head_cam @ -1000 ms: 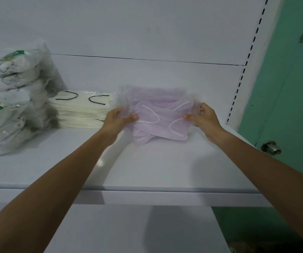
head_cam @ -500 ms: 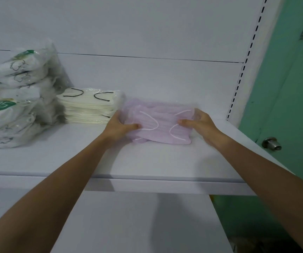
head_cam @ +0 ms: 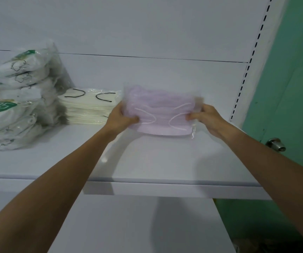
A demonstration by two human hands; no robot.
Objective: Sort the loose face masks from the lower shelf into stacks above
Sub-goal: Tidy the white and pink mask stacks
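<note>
Furthest left we see bagged white masks (head_cam: 15, 99), then the cream mask stack (head_cam: 88, 108) beside them. Our left hand (head_cam: 119, 117) pinches one end of the wrapped lilac masks (head_cam: 159, 114) and our right hand (head_cam: 207, 117) pinches the other, thumbs in front. We hold them tilted over the upper shelf (head_cam: 147, 161), probably to start a separate colour stack.

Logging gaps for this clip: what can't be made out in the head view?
Head view:
1. Pink masks: count unreadable, blurred under clear wrap; contact with the upper shelf unclear.
2. Left hand and right hand: fingers hidden behind the pink masks.
3. Bagged masks: cut off by the left edge; label partly cut.
4. Lower shelf: arms and the bottom edge hide much of it.
</note>
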